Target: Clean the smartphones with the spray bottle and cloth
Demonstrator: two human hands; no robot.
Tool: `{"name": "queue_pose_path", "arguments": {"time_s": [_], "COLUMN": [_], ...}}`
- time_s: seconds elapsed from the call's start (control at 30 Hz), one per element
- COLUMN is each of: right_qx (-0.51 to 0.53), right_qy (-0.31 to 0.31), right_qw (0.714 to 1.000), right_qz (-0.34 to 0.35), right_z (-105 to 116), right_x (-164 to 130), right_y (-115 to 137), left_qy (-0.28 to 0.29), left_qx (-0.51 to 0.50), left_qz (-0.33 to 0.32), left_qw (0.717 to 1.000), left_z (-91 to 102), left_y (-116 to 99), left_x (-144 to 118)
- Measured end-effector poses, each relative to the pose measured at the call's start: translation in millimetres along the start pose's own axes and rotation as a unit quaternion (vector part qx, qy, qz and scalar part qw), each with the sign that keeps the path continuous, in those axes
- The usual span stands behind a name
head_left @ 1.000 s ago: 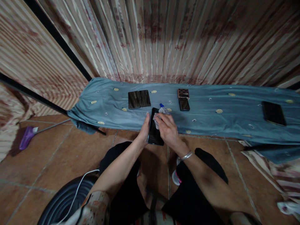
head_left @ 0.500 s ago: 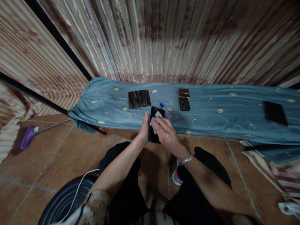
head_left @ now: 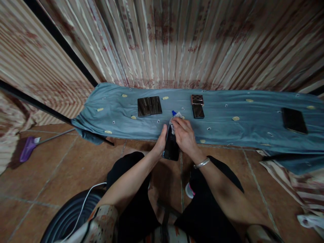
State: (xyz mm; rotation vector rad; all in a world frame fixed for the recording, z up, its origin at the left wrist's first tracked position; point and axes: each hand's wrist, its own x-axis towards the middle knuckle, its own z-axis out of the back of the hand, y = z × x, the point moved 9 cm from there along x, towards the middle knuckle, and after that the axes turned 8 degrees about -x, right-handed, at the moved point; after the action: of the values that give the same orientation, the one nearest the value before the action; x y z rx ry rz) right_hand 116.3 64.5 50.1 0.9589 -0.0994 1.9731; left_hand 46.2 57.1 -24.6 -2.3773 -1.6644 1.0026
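A black smartphone (head_left: pixel 171 147) is held over the near edge of the cloth-covered bench. My left hand (head_left: pixel 160 142) grips its left side, thumb along the edge. In my right hand (head_left: pixel 185 136) a crumpled pale wipe (head_left: pixel 174 122) is pinched against the phone's far end. Just beyond, the blue cap of a bottle (head_left: pixel 173 113) shows; the rest of it is hidden behind the wipe and my hand. An unfolded dark foldable phone (head_left: pixel 149 106) lies to the left. On the right sits a small flip phone (head_left: pixel 197 106) with a checkered upper half.
A blue patterned cloth (head_left: pixel 222 131) covers the bench, with a black tablet-like device (head_left: pixel 294 120) at its right. Striped curtains (head_left: pixel 162 44) hang behind. A purple broom (head_left: pixel 28 148) and a black ribbed round object (head_left: pixel 71 216) are at the lower left.
My right hand has moved the wipe from the phone's middle to its far end. The phone has tilted and shifted slightly toward me, with my left hand still around it.
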Motion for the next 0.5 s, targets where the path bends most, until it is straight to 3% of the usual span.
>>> {"name": "queue_pose_path", "arguments": {"time_s": [0.27,0.5], "right_qx": [0.041,0.065], "right_qy": [-0.004,0.021], "right_qw": [0.998,0.996], "right_qz": [0.044,0.058], "right_z": [-3.2,-4.3], "right_x": [-12.0,-21.8], "right_y": [26.5,41.8], "left_qy": [-0.030,-0.007], "left_qx": [0.007,0.007], "left_qz": [-0.034,0.022], "left_qw": [0.999,1.000], "left_z": [10.0,11.2], "left_y": [-16.9,-16.5], "left_x": [6.9,6.3]}}
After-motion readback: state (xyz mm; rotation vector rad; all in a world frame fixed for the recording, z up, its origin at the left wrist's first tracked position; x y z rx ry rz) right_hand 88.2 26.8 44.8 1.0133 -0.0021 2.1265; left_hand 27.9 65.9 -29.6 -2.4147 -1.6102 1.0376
